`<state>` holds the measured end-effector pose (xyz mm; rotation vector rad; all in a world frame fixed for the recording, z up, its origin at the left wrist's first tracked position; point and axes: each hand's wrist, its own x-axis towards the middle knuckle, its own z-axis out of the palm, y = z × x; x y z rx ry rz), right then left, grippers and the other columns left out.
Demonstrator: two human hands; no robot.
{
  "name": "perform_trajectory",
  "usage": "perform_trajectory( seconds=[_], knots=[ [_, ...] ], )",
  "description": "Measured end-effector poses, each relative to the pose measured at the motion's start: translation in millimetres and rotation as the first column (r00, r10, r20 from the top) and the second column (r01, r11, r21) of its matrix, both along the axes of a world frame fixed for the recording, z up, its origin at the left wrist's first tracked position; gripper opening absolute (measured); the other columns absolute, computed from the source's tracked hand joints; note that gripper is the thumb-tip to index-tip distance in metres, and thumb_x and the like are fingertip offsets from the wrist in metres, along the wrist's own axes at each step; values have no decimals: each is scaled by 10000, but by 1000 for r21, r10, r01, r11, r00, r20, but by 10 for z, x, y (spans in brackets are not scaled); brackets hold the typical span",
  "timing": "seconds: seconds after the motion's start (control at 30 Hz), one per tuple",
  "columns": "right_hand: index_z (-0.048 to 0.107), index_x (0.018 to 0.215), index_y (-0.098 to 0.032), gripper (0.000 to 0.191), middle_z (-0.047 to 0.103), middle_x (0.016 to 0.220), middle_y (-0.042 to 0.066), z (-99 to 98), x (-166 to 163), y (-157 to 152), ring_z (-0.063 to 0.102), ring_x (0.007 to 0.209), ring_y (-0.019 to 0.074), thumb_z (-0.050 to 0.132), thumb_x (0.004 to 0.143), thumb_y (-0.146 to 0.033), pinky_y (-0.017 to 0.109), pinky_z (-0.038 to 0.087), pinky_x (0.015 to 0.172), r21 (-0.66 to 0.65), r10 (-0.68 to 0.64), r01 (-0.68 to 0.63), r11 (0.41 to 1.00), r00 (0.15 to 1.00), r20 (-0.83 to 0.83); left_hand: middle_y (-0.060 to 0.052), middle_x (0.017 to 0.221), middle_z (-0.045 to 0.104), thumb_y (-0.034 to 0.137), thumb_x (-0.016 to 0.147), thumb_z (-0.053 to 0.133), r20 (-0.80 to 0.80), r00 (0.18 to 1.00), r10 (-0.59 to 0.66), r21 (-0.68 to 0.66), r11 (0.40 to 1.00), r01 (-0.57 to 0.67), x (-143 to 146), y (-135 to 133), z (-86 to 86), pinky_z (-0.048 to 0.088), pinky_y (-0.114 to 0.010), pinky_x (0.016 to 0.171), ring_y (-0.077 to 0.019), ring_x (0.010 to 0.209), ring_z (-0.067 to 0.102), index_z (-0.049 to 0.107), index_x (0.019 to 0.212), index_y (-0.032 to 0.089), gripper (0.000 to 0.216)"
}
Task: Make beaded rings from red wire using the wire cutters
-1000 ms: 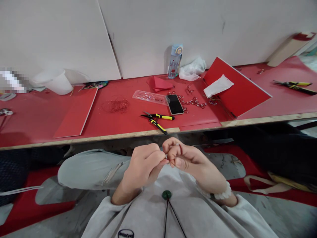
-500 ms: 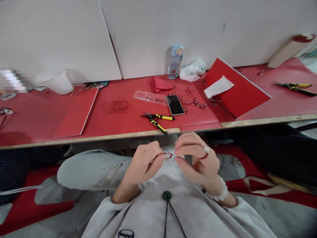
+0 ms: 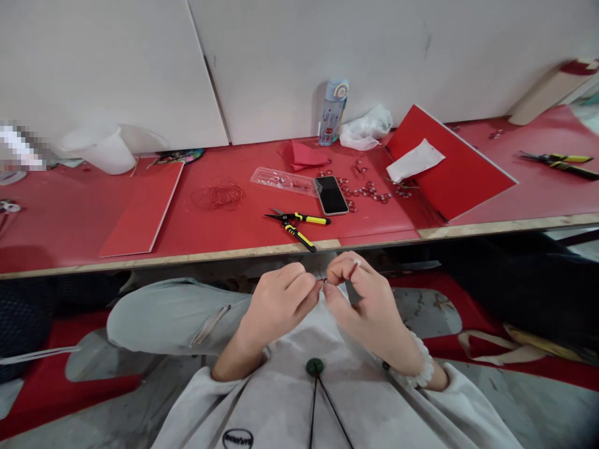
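My left hand [image 3: 278, 304] and my right hand [image 3: 362, 299] meet in my lap, below the front edge of the red table [image 3: 65, 215]. Both are pinched, fingertips together, on a tiny red wire piece [image 3: 321, 280] held between them. The piece is mostly hidden by the fingers. A white bead bracelet [image 3: 421, 368] sits on my right wrist. Above the hands, near the table edge, lie black and yellow pliers [image 3: 299, 226], and behind them a black phone [image 3: 331, 194].
On the table: a coil of red wire [image 3: 218, 196], a clear plastic bag [image 3: 281, 181], scattered small red rings [image 3: 369, 190], a water bottle [image 3: 332, 112], two red boards [image 3: 145, 209], a white tub [image 3: 100, 149], and more pliers [image 3: 559, 161] far right.
My right hand turned over from palm-facing with spread fingers to a closed pinch, drawing in against the left hand. The left hand stayed pinched and rose slightly.
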<state>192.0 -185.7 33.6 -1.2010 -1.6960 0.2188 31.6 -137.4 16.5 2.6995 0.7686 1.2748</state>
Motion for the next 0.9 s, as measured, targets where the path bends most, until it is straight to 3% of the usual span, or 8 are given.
perform_trajectory(
  seconds=[0.13, 0.27, 0.4, 0.57, 0.9],
  knots=[
    [444, 718, -242, 246, 542, 665, -39, 49, 30, -44, 550, 628, 130, 559, 882, -98, 258, 447, 585, -102, 55, -68, 993, 990, -128, 50, 634, 430, 179, 1059, 450, 13, 999, 42, 29, 999, -42, -20, 44, -31, 300, -247, 497, -115, 557, 368, 484, 708, 209, 353],
    [529, 782, -241, 180, 632, 772, -21, 52, 69, -52, 608, 689, 141, 625, 877, -122, 280, 494, 648, -82, 148, -163, 983, 975, -167, 50, 649, 457, 183, 1057, 459, 13, 1000, 20, -38, 999, -19, -49, 83, -22, 333, -223, 508, -106, 557, 402, 509, 749, 204, 312],
    [561, 872, -263, 182, 716, 873, 4, 27, 120, -32, 675, 849, 190, 664, 879, -114, 344, 541, 781, 4, 177, -177, 984, 984, -36, 47, 648, 469, 179, 1050, 470, 20, 1000, 0, -104, 995, 2, -51, 83, -12, 341, -219, 500, -102, 551, 415, 513, 743, 203, 311],
    [603, 1002, -262, 157, 731, 932, 47, -32, 163, -5, 671, 878, 219, 686, 916, -161, 376, 548, 797, 132, 55, -69, 989, 993, 102, 25, 668, 560, 165, 1032, 496, 111, 994, -18, -111, 993, 31, -54, 41, -39, 402, -212, 532, -109, 589, 489, 579, 826, 200, 224],
    [623, 999, -253, 142, 715, 917, 42, -43, 115, 14, 644, 886, 215, 590, 966, -118, 397, 525, 834, 225, 102, -156, 962, 967, 233, -7, 795, 741, 144, 1003, 602, 334, 938, 87, -33, 996, -80, -20, -36, -4, 590, -199, 676, -104, 726, 703, 669, 937, 190, 105]
  ],
)
